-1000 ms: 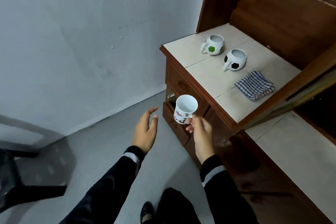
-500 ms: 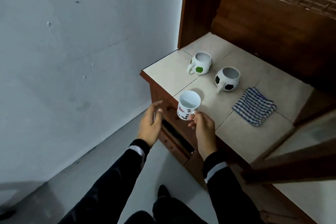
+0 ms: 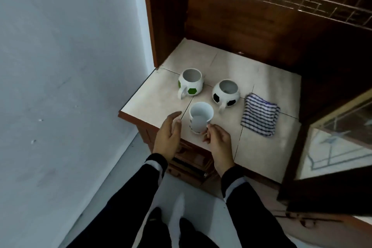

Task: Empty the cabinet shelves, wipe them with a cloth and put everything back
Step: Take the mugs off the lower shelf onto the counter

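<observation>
Lower the white mug [image 3: 200, 118] flat onto its base, not on an edge. It is pinched at its near side by the right grip [image 3: 218, 143], low over the front of the tiled desk [image 3: 157, 98]. Cannot tell whether the base touches the tile. Aim for the bare spot just short of the green-patched mug [image 3: 190, 84] and the black-patched mug [image 3: 226, 92], clear of both handles and of the striped cloth [image 3: 259, 117]. Use the left grip [image 3: 168, 137] — released, fingers straight, just beside the mug wall — to steady only if needed. Let go once settled.
</observation>
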The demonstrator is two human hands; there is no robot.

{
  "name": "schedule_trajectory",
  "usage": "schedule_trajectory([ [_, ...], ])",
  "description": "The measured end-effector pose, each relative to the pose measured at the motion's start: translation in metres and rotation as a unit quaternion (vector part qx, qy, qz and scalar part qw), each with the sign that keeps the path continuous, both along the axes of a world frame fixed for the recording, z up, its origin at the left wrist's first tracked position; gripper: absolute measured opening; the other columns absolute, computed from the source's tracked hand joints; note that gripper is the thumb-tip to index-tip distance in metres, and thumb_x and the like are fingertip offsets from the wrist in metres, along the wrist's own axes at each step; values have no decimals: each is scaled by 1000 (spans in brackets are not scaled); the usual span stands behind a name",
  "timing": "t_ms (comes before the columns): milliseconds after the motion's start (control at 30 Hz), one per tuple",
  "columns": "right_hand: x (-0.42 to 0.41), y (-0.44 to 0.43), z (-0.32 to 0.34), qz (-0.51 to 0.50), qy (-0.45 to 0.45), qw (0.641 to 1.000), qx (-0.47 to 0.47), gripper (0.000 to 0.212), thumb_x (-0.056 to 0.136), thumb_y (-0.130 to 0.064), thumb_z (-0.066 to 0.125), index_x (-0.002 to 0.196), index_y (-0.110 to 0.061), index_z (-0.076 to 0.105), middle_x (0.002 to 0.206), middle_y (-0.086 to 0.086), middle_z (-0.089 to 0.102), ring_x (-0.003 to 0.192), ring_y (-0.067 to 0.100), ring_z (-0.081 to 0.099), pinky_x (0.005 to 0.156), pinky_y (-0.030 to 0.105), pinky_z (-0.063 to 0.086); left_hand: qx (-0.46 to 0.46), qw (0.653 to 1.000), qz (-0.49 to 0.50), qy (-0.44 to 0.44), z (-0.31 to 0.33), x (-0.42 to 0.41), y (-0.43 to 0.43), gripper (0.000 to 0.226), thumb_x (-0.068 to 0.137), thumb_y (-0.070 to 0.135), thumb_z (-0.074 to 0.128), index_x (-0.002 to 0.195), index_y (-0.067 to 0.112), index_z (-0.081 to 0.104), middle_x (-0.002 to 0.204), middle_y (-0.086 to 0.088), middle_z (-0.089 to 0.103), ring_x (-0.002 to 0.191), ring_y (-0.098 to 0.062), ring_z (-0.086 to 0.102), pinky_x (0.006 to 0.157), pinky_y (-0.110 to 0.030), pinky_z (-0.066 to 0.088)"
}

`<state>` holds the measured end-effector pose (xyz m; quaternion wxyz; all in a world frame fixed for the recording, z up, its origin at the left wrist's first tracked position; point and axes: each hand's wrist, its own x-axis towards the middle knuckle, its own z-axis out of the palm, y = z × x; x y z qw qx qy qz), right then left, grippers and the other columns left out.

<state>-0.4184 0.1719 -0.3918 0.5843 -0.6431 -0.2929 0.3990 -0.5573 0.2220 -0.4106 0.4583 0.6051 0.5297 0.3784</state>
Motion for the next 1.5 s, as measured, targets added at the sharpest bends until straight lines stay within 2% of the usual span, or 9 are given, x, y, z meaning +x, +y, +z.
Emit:
schedule_trajectory([
  [167,-6,15,-5,-59,15,998,1,49,101,-15,48,53,-24,46,63,4,56,66,21,49,69,32,41,-12,998,-68,-6,5,5,26,25,106,30,42,126,32,56,122,13,60,115,-3,53,85,-1,36],
  [400,-18,44,-10,-119,11,993,-5,39,101,-10,45,63,-12,50,72,11,62,65,16,54,69,30,41,-21,988,-155,13,5,3,65,37,107,30,38,141,25,51,139,5,57,126,-11,50,105,-28,39],
  [533,-24,58,-14,-129,10,992,-8,35,102,-15,46,69,-6,55,70,6,62,66,15,55,67,26,41,-18,982,-186,14,0,1,80,36,106,27,39,140,26,52,138,8,57,123,-6,51,100,-20,38],
  [700,-30,68,-10,-153,10,988,0,41,102,-8,44,62,-10,49,58,1,55,56,5,52,59,16,40,-9,975,-224,-1,-6,1,94,35,106,27,44,139,31,53,136,14,57,121,3,50,93,-1,33],
  [867,-30,73,-11,-157,22,987,8,37,101,-6,42,65,-5,51,59,2,54,58,7,51,60,16,40,-15,972,-235,-4,-6,4,102,38,105,23,45,142,30,51,138,14,56,124,0,49,99,-10,35],
  [1133,-32,78,-13,-163,27,986,-2,32,102,-9,44,78,4,61,66,3,59,60,9,52,60,18,40,-8,969,-248,-5,-7,4,107,45,102,9,44,143,29,49,136,17,55,124,1,49,94,1,32],
  [1267,-31,78,-10,-156,-43,986,-32,37,102,-17,48,76,3,63,66,6,61,56,9,56,59,22,45,11,965,-262,1,-10,3,108,54,99,-1,40,145,27,47,138,18,52,125,5,45,97,1,29],
  [1367,-27,78,-14,-161,-171,971,-47,36,99,-23,56,70,-2,63,71,10,64,64,21,64,64,30,50,16,964,-264,6,-11,3,108,58,98,-4,40,145,29,44,140,18,49,125,7,42,98,1,27],
  [1500,-27,72,-8,-171,-284,942,-55,32,97,-27,61,71,-9,64,76,6,62,66,15,56,63,10,38,2,968,-251,-2,-7,4,101,56,99,1,42,148,28,38,148,11,45,133,0,39,109,-15,28],
])
